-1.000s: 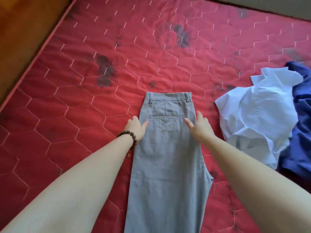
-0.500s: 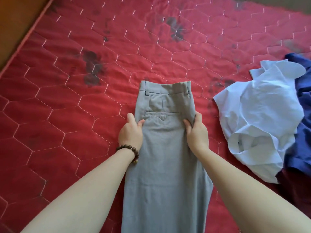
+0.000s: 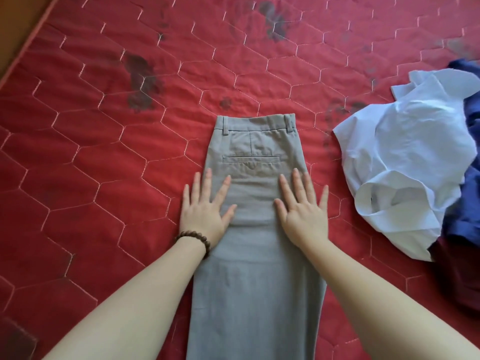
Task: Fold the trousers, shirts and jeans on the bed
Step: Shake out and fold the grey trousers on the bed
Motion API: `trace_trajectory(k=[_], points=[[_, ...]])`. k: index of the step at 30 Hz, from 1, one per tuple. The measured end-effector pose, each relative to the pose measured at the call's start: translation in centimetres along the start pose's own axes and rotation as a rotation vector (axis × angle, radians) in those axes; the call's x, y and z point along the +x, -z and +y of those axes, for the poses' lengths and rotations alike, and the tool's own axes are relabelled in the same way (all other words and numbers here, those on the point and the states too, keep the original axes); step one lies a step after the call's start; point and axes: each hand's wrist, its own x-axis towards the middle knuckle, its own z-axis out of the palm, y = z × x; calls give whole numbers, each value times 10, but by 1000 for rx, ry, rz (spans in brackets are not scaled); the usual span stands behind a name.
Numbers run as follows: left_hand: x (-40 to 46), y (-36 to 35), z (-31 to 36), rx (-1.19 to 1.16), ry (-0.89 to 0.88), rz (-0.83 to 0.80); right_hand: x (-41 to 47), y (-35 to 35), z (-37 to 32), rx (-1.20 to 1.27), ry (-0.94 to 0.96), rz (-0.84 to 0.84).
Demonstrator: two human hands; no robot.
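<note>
Both grips flat and open: left hand [image 3: 205, 207] and right hand [image 3: 302, 211] press the grey cotton trousers [image 3: 255, 255], legs cut off below; a crumpled white shirt [image 3: 405, 162] half-hides blue cloth [image 3: 467, 203].

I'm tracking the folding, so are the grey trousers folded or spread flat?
Folded lengthwise only: the trousers lie as one narrow strip, one back pocket up. No crosswise fold shows; the hem end is out of frame.

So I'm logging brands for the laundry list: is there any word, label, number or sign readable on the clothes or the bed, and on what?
None can be read.
Grey trousers: no tag or print shows on the waistband or back pocket.
White shirt: plain, no visible label.
Blue garment: no text shows.
Red mattress: only stitching and dark stains.
</note>
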Motion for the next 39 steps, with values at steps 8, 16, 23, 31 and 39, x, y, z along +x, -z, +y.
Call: trace_trajectory(k=[8,16,23,31,39], points=[[-15,25,12,-558,218,206,-20,21,3,182,-248,17],[7,42,15,-369,58,158,13,34,-1,64,-69,77],[70,65,3,-230,145,342,85,59,2,29,-95,141],[66,4,21,78,-75,108,67,11,-44,56,284,-21],[61,-4,21,16,-71,180,89,9,2,-43,-133,130]])
